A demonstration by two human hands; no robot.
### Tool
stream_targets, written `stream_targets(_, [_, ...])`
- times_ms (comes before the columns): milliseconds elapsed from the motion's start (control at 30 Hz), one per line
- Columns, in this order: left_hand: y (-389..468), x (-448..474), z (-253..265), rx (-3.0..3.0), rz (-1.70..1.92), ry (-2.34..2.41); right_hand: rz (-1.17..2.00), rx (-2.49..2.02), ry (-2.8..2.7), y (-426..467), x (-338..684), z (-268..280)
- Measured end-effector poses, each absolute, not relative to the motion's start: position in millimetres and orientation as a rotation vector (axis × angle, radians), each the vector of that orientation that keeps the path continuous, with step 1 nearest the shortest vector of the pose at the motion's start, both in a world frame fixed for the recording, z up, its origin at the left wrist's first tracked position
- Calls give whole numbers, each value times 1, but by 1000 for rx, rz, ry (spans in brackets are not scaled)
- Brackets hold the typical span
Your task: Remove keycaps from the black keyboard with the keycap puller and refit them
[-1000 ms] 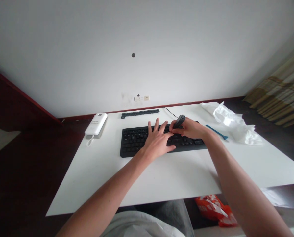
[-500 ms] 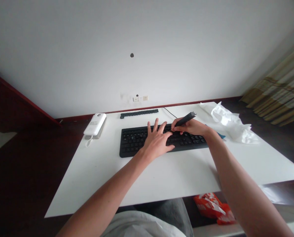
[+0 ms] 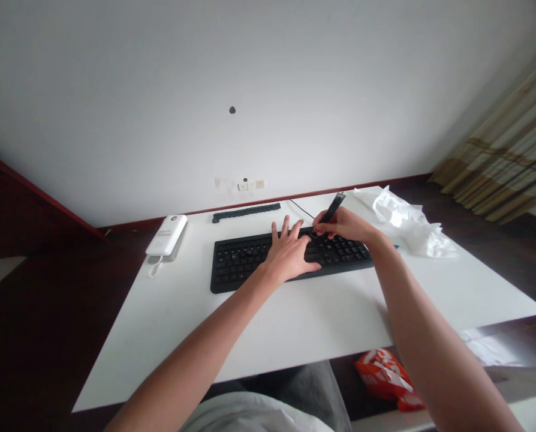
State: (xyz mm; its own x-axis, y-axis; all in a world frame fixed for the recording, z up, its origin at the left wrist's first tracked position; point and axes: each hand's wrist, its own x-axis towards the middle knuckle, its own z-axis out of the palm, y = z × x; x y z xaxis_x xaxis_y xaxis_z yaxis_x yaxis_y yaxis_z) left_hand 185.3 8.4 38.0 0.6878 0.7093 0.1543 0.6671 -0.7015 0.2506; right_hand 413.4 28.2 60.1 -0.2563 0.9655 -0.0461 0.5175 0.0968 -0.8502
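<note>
A black keyboard [image 3: 238, 264] lies on the white table in front of me. My left hand [image 3: 288, 255] rests on its middle with the fingers spread. Just right of it, my right hand [image 3: 342, 225] is closed around a black pen-shaped tool [image 3: 333, 207]. The tool leans with its thick end up and to the right, and its lower end points down at the upper middle keys. My fingers hide that tip, so I cannot tell whether it touches them.
Behind the keyboard lie a dark knobbly strip [image 3: 246, 212] and a thin black cable [image 3: 300, 208]. A white power bank [image 3: 166, 235] with a short cord is at the left. Crumpled white plastic [image 3: 405, 222] covers the table's right side. An orange bag [image 3: 385, 378] sits below the front edge.
The tool in my right hand stands more upright, and that hand has turned slightly. My left hand stays spread on the keyboard. The whole view has shifted a little.
</note>
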Motion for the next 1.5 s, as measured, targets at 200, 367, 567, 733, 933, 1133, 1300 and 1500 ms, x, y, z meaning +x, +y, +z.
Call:
stream_targets(200, [10, 188, 37, 2635, 328, 1104, 1147, -1438, -1858, 29, 410, 58])
stream_targets(367, [10, 188, 38, 2590, 335, 1082, 1168, -1457, -1835, 29, 407, 58])
stream_targets(567, [11, 189, 36, 2573, 347, 1057, 1056, -1593, -1868, 25, 403, 64])
stream_targets(733, [11, 189, 36, 2565, 344, 1050, 1006, -1614, -1886, 25, 400, 65])
stream_targets(933, [11, 189, 36, 2548, 340, 1046, 1027, -1584, -1895, 25, 395, 65])
stream_targets(1133, [8, 189, 35, 2584, 377, 1057, 1011, -1564, -1959, 23, 394, 67])
stream_targets(1300, [-2, 188, 34, 2693, 450, 1075, 1064, -1480, -2005, 24, 397, 65])
stream_targets(1500, [-7, 187, 32, 2712, 445, 1144, 1150, -1402, -2001, 23, 402, 64])
